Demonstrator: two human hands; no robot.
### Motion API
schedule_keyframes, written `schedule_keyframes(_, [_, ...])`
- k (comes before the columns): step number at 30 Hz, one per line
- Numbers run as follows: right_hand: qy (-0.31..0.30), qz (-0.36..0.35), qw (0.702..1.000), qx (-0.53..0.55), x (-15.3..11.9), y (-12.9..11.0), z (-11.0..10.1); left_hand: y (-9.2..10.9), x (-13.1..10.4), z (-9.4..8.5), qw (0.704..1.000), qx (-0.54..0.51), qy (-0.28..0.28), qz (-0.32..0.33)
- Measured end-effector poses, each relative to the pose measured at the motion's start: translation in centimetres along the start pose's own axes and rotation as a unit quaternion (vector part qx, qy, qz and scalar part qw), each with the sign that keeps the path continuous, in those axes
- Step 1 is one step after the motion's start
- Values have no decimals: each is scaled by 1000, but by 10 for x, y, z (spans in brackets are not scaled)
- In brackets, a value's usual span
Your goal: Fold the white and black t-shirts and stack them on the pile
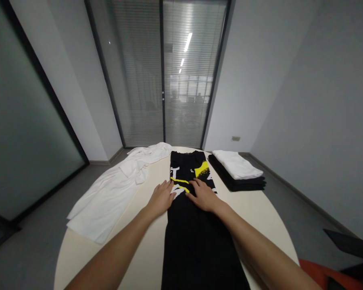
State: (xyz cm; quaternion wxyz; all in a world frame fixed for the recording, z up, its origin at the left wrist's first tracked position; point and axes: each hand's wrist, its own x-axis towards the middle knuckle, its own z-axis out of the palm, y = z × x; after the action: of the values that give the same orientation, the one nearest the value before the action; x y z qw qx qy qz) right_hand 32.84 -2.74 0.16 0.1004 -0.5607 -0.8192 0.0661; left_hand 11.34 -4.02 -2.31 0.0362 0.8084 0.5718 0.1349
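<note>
- The black shirt [196, 241], printed in white and yellow on its upper part, lies lengthwise on the table [275, 229], from the centre of the frame down to the bottom edge.
- The left hand [161, 200] is at the shirt's left edge, just left of the centre of the frame. Its fingertips and thumb touch the printed part, while the back of the hand and the wrist sit out over the bare tabletop.
- The right hand [203, 196] lies on the shirt just right of centre, fingers angled towards the upper left of the frame, its wrist near the garment's right edge.
- Both hands are palm down and loosely spread, each thumb set apart from its fingers; they rest on the cloth rather than closing round it.
- Between the two thumbs runs a strip of the print, with yellow lines and white shapes; the collar end lies beyond the fingertips, higher in the frame, and the plain black length lies below the hands.
- A white garment [109, 201] spreads loosely along the table's left side, well apart from the left hand.
- At centre right, a folded white cloth [237, 164] sits on top of folded black cloth [248, 185], just beside the shirt's upper end.
</note>
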Motion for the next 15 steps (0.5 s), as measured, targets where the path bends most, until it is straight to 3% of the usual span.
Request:
schedule_keyframes(3, [-12,7,1000,-7,-33,-17,-22,-10,3,3,999,-27,26,25])
schedule_keyframes(6, [-143,-12,989,46,-56,-23,-45,-18,4,7,998,-34,35,40])
schedule_keyframes(8, [-239,-51,964,105,-64,-22,-52,-20,3,9,998,-39,40,42])
schedule_keyframes(11, [-349,-80,904,231,-67,-20,-47,-20,3,11,997,-50,46,36])
schedule_keyframes(15, [-449,-61,783,426,-67,-26,-25,-22,6,13,996,-75,50,11])
